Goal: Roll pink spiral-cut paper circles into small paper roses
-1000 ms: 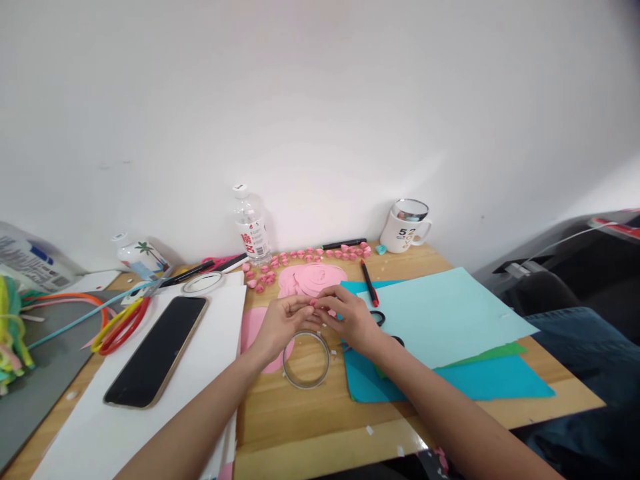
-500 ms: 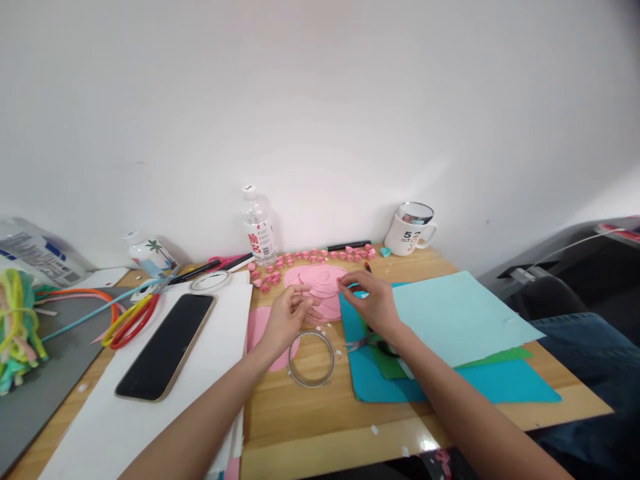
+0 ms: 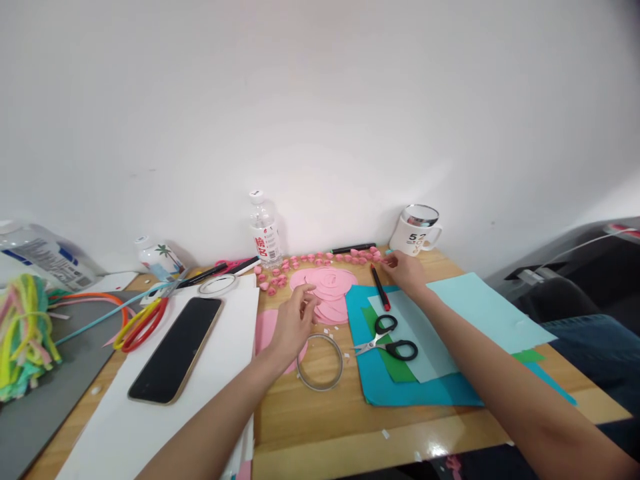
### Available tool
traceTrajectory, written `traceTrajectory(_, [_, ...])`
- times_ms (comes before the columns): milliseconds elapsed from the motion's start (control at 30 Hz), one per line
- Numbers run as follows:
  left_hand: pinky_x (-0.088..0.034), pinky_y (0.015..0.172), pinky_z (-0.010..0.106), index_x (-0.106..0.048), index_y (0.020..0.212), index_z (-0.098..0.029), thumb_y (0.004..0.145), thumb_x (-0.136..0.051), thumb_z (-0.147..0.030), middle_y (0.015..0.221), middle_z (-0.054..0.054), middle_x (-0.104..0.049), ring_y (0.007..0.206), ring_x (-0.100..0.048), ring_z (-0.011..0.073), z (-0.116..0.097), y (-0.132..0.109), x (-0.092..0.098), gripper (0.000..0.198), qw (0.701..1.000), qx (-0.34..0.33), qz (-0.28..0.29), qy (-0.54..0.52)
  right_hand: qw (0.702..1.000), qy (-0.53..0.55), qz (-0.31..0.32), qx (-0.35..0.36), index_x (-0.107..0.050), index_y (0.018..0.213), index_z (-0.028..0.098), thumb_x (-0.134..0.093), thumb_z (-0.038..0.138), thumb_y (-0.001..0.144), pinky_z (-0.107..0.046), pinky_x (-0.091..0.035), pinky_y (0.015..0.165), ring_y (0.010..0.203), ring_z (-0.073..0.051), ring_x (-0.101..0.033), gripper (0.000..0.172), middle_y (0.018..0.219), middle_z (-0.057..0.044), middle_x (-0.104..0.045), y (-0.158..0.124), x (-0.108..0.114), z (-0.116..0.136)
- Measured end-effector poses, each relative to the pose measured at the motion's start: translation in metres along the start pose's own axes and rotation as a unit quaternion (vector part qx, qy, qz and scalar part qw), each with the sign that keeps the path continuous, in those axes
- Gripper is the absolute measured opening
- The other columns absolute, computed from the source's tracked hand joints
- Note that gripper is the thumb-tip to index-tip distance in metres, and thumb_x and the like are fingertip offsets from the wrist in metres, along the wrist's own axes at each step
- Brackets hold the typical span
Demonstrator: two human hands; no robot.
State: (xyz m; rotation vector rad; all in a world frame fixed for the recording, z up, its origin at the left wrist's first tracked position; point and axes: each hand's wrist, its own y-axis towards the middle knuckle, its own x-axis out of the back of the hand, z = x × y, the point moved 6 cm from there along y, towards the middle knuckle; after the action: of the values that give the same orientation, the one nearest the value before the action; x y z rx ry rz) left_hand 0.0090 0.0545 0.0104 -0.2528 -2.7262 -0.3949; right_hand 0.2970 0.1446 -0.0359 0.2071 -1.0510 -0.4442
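My right hand (image 3: 406,273) reaches to the right end of a line of small rolled pink paper roses (image 3: 320,259), just in front of the mug. Its fingertips are pinched on a small pink paper rose, mostly hidden by the fingers. Over the near left edge of the pile of pink paper circles (image 3: 333,283) hovers my left hand (image 3: 295,320), fingers loosely curled, with nothing visible in it. Below it a roll of tape (image 3: 341,367) lies flat. Black-handled scissors (image 3: 395,343) rest partly open on blue and green paper (image 3: 380,393), with a black and red pen (image 3: 380,287) behind them.
A clear bottle (image 3: 265,233) and a white mug (image 3: 413,233) stand by the wall. At left are a phone (image 3: 175,350) on white paper (image 3: 125,427), red and yellow-handled scissors (image 3: 143,327) and bundled fuzzy stems (image 3: 25,340). Light blue sheets (image 3: 485,310) lie under my right forearm.
My right hand has moved away and to the right, from beside the pink circles to the end of the rose line, uncovering the scissors and pen. My left hand's fingers have curled in slightly.
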Motion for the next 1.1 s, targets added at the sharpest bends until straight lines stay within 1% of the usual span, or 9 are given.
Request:
traceTrajectory(200, [-0.04, 0.054, 0.023, -0.047, 0.105, -0.02, 0.083, -0.041, -0.026, 0.074, 0.001, -0.058, 0.055, -0.053, 0.0112, 0.001, 0.0, 0.002, 0.024, 0.999, -0.008, -0.001, 0.045, 1.0, -0.005, 0.012, -0.009, -0.06, 0.074, 0.016, -0.056, 0.036, 0.071, -0.024, -0.036, 0.053, 0.063, -0.016, -0.058, 0.021, 0.07, -0.005, -0.065, 0.002, -0.004, -0.005])
traceTrajectory(400, [-0.04, 0.055, 0.023, -0.047, 0.105, -0.02, 0.083, -0.04, -0.024, 0.076, 0.001, -0.059, 0.053, -0.054, 0.0108, -0.002, 0.0, 0.003, 0.023, 0.999, -0.004, 0.0, 0.051, 1.0, 0.01, 0.013, -0.021, -0.06, 0.074, 0.015, -0.058, 0.04, 0.069, -0.024, -0.037, 0.053, 0.062, -0.016, -0.058, 0.025, 0.07, -0.005, -0.066, 0.002, -0.001, -0.008])
traceTrajectory(533, [-0.041, 0.053, 0.023, -0.048, 0.102, -0.019, 0.081, -0.041, -0.023, 0.074, 0.001, -0.06, 0.052, -0.054, 0.0108, -0.005, 0.001, 0.004, 0.022, 0.999, 0.0, -0.01, 0.048, 1.0, 0.013, 0.007, -0.016, -0.061, 0.075, 0.015, -0.059, 0.038, 0.07, -0.025, -0.038, 0.054, 0.063, -0.017, -0.059, 0.024, 0.069, -0.005, -0.066, 0.0, 0.005, 0.0])
traceTrajectory(600, [-0.041, 0.052, 0.023, -0.049, 0.1, -0.018, 0.08, -0.042, -0.021, 0.073, 0.001, -0.06, 0.052, -0.055, 0.011, -0.005, 0.002, 0.006, 0.021, 0.999, 0.006, -0.03, 0.042, 0.999, 0.037, 0.003, 0.009, -0.062, 0.076, 0.016, -0.057, 0.034, 0.072, -0.025, -0.039, 0.056, 0.063, -0.017, -0.06, 0.019, 0.07, -0.005, -0.066, -0.003, 0.009, 0.015])
traceTrajectory(667, [-0.042, 0.051, 0.023, -0.05, 0.097, -0.018, 0.078, -0.044, -0.018, 0.071, 0.001, -0.059, 0.053, -0.055, 0.0116, -0.004, 0.002, 0.009, 0.02, 0.998, 0.015, -0.054, 0.034, 0.994, 0.083, 0.03, 0.06, -0.062, 0.076, 0.017, -0.055, 0.027, 0.073, -0.024, -0.041, 0.059, 0.063, -0.015, -0.059, 0.013, 0.07, -0.003, -0.066, -0.009, 0.009, 0.039])
traceTrajectory(800, [-0.04, 0.048, 0.023, -0.052, 0.093, -0.016, 0.076, -0.049, -0.024, 0.055, -0.003, -0.053, 0.048, -0.053, 0.0125, -0.001, 0.001, 0.015, 0.019, 0.995, 0.038, -0.095, 0.012, 0.958, 0.11, 0.189, 0.186, -0.064, 0.071, 0.018, -0.052, 0.021, 0.074, -0.023, -0.041, 0.057, 0.061, -0.014, -0.059, 0.012, 0.068, -0.002, -0.066, -0.033, -0.007, 0.096])
traceTrajectory(867, [-0.039, 0.046, 0.022, -0.053, 0.091, -0.016, 0.078, -0.047, -0.03, 0.05, -0.003, -0.051, 0.045, -0.051, 0.0122, 0.001, 0.001, 0.019, 0.02, 0.992, 0.043, -0.116, -0.009, 0.958, 0.081, 0.19, 0.199, -0.065, 0.078, 0.017, -0.052, 0.016, 0.073, -0.024, -0.042, 0.061, 0.067, -0.016, -0.059, 0.014, 0.077, -0.004, -0.066, -0.039, -0.009, 0.112])
traceTrajectory(933, [-0.04, 0.045, 0.022, -0.051, 0.094, -0.016, 0.079, -0.045, -0.031, 0.055, -0.002, -0.054, 0.046, -0.052, 0.0117, 0.005, 0.001, 0.023, 0.022, 0.989, 0.047, -0.133, -0.042, 0.953, 0.069, 0.195, 0.219, -0.064, 0.086, 0.017, -0.054, 0.017, 0.073, -0.026, -0.043, 0.066, 0.078, -0.018, -0.059, 0.017, 0.089, -0.007, -0.065, -0.044, -0.012, 0.124])
traceTrajectory(1100, [-0.043, 0.043, 0.021, -0.048, 0.099, -0.015, 0.076, -0.048, -0.024, 0.07, 0.001, -0.056, 0.051, -0.056, 0.0111, 0.018, 0.005, 0.026, 0.025, 0.98, 0.075, -0.155, -0.096, 0.938, 0.028, 0.224, 0.265, -0.061, 0.098, 0.017, -0.061, 0.021, 0.07, -0.031, -0.04, 0.079, 0.095, -0.023, -0.054, 0.028, 0.101, -0.009, -0.062, -0.055, -0.025, 0.138])
